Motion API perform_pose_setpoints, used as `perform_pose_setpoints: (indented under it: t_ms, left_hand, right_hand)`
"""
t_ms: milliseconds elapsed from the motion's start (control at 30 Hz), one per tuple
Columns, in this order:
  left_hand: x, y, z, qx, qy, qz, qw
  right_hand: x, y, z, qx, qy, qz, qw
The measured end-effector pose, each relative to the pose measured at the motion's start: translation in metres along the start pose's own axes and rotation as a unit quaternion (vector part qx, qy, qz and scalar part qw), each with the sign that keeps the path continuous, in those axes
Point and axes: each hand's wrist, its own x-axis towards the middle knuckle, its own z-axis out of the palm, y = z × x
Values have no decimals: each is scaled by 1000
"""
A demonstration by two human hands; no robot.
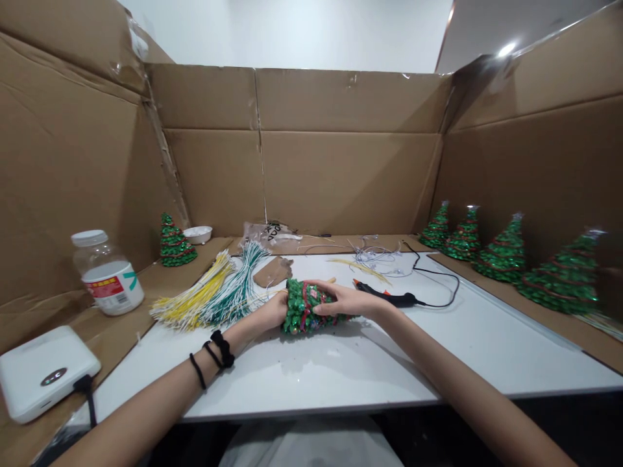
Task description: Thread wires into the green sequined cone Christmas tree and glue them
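Observation:
A small green Christmas tree (298, 316) with red garland and shiny beads lies on its side over the white board (311, 383). My right hand (348, 299) is closed around its middle, thumb and fingers spread over the near side. At the tree's base end is my left hand (276, 311), its fingers mostly hidden behind or inside the base, gripping it. Just left of the hands lie bundles of green-and-white wires (238, 295) and yellow wires (199, 301). Behind the tree rests a brown scrap (272, 272). A black glue gun (389, 297) with an orange tip lies to the right.
Several finished trees (501, 250) line the right side; another tree (175, 243) stands left beside a white bowl (198, 234). A labelled plastic jar (109, 275) and white power bank (46, 373) sit at left. Loose wires (374, 256) and cardboard walls (350, 175) are behind.

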Motion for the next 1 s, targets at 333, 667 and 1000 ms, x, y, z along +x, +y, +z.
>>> perform_pose_setpoints:
  t_ms: [333,667,1000]
  left_hand:
    - [-1,0,6,-82,8,-34,996]
    - [0,0,3,-84,7,-50,995]
    - [-1,5,2,-43,0,-39,998]
  right_hand:
    - [2,-9,11,120,65,65,989]
    - [2,-12,15,120,96,66,986]
    - [-3,-5,6,81,18,34,996]
